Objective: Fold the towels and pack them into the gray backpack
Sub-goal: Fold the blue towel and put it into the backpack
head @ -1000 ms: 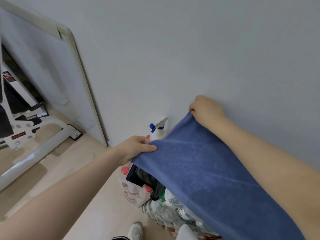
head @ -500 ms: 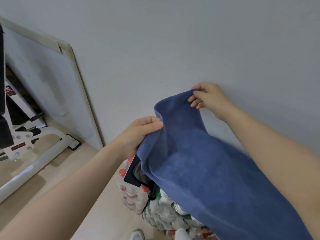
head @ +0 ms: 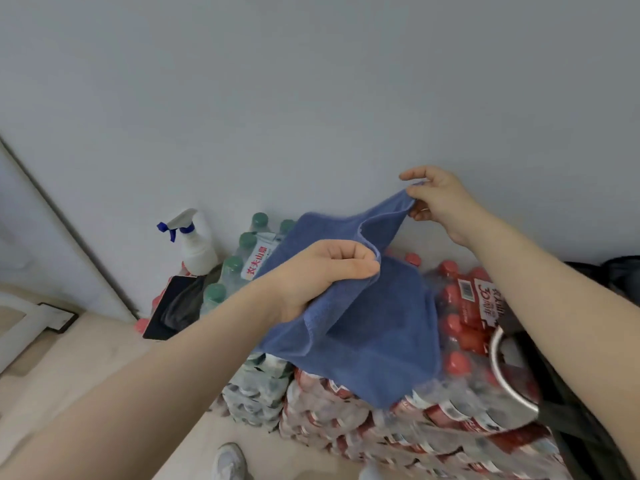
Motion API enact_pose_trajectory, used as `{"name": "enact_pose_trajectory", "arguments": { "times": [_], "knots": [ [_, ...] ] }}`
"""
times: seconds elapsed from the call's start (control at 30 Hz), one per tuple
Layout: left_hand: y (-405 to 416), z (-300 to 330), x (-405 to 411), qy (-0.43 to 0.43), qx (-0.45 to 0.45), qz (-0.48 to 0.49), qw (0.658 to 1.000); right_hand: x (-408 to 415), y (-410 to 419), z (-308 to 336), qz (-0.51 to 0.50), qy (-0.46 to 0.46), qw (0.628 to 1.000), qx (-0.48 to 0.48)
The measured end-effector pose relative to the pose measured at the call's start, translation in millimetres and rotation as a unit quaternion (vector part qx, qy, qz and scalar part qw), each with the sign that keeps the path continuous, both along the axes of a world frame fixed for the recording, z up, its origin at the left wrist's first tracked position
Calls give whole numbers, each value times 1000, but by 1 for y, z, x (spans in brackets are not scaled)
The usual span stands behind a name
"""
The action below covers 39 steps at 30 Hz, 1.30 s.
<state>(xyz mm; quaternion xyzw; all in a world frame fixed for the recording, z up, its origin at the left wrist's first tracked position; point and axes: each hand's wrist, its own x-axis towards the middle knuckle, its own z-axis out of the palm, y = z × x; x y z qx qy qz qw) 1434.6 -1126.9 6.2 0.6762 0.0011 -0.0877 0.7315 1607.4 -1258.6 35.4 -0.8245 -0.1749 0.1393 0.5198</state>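
Early stage: my left hand [head: 322,271] grips the blue towel [head: 363,327] mid-fold at center, my right hand [head: 440,199] pinches its corner at 1 o'clock, above the bottle packs [head: 460,327]; nothing packed, backpack not clearly in view.

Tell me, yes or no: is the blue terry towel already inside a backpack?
No: the blue terry towel hangs in the air above shrink-wrapped bottle packs, gripped by the left hand and pinched by the right hand.
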Motion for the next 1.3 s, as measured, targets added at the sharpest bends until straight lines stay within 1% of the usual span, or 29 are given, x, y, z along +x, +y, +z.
{"name": "enact_pose_trajectory", "arguments": {
  "times": [0.1, 0.17, 0.23, 0.3, 0.33, 0.37, 0.43, 0.5, 0.53, 0.6, 0.7, 0.77, 0.83, 0.87, 0.97, 1.03, 1.07, 1.1, 1.13, 1.23, 1.27, 1.3],
  "knots": [
    [-44, -6, 1, 15, 44, -54, 997, 1, -46, -11, -28, 0, 999, -27],
    [-68, -18, 2, 41, 127, -98, 986, 0, -69, -31, -19, -13, 994, -103],
    [-86, -34, 3, 74, 237, -150, 957, 0, -87, -53, 17, -39, 974, -224],
    [-96, -52, 4, 104, 329, -193, 919, -3, -100, -71, 43, -70, 937, -339],
    [-98, -60, 6, 113, 348, -191, 911, -6, -103, -77, 49, -85, 922, -374],
    [-96, -66, 10, 117, 351, -163, 915, -7, -106, -81, 50, -92, 916, -388],
    [-85, -73, 23, 110, 331, -54, 936, -6, -109, -87, 44, -90, 916, -388],
    [-67, -74, 40, 78, 327, 51, 940, -3, -108, -92, 29, -84, 920, -383],
    [-58, -74, 50, 56, 341, 82, 935, -1, -107, -94, 21, -82, 919, -384],
    [-40, -76, 70, 12, 409, 104, 907, 5, -101, -96, 9, -78, 921, -380],
    [-13, -84, 102, -29, 524, 67, 848, 9, -91, -99, -4, -48, 942, -333],
    [5, -91, 123, -37, 600, 20, 799, 10, -84, -100, -37, -5, 964, -263],
    [21, -97, 137, -34, 657, -16, 753, 12, -78, -101, -67, 50, 976, -199],
    [28, -99, 142, -30, 669, -33, 742, 15, -75, -103, -78, 75, 979, -175],
    [44, -100, 152, -19, 669, -68, 740, 20, -64, -102, -92, 130, 981, -114],
    [56, -99, 158, -30, 694, -90, 714, 23, -56, -105, -86, 143, 982, -94],
    [62, -97, 160, -40, 700, -101, 706, 22, -52, -105, -82, 141, 982, -100],
    [67, -94, 161, -55, 686, -105, 718, 20, -49, -105, -86, 137, 981, -110],
    [73, -90, 161, -76, 653, -102, 747, 18, -45, -104, -94, 132, 980, -115],
    [92, -73, 156, -125, 482, -68, 865, 22, -44, -112, -121, 111, 979, -122],
    [100, -67, 151, -130, 422, -62, 895, 22, -43, -113, -128, 107, 977, -129],
    [107, -63, 146, -131, 376, -62, 915, 21, -42, -112, -127, 113, 976, -134]
  ]
}}
